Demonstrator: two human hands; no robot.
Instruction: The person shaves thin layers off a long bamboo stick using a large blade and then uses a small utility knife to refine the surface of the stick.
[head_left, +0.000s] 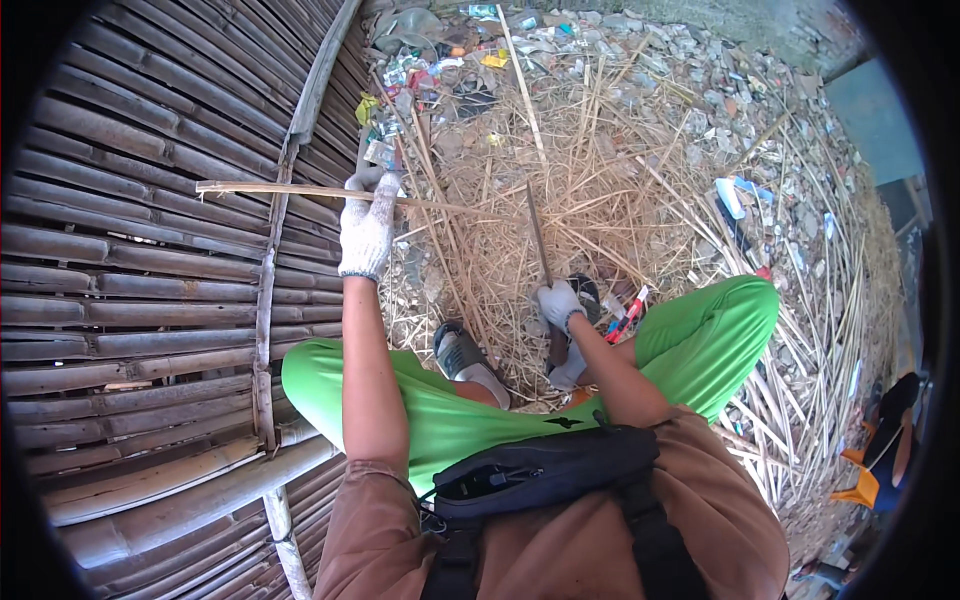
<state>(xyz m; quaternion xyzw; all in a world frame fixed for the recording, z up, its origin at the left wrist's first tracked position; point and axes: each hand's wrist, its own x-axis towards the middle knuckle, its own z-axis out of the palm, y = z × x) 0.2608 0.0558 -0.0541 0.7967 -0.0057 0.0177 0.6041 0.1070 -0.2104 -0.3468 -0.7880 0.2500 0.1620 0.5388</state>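
In my white-gloved left hand [368, 225] is a long split bamboo strip [270, 188], gripped by the fingers. The strip lies roughly level, one end over the bamboo slats and the other running right over the straw. My right hand [560, 304], also gloved, is closed low between my knees, near my shoe. From it a long, narrow, dark knife-like blade [539, 235] points up and away; its handle is hidden in the fist. The blade's tip is close to the strip's right end; I cannot tell whether they touch.
A wall of bamboo slats [150, 265] fills the left side. Bamboo shavings [580, 195] cover the ground ahead, with scattered litter [430, 70] beyond. Several thin strips [800, 370] lie at right. A red-and-white object [627, 315] is beside my right shoe [585, 295]. A person [890, 440] is at far right.
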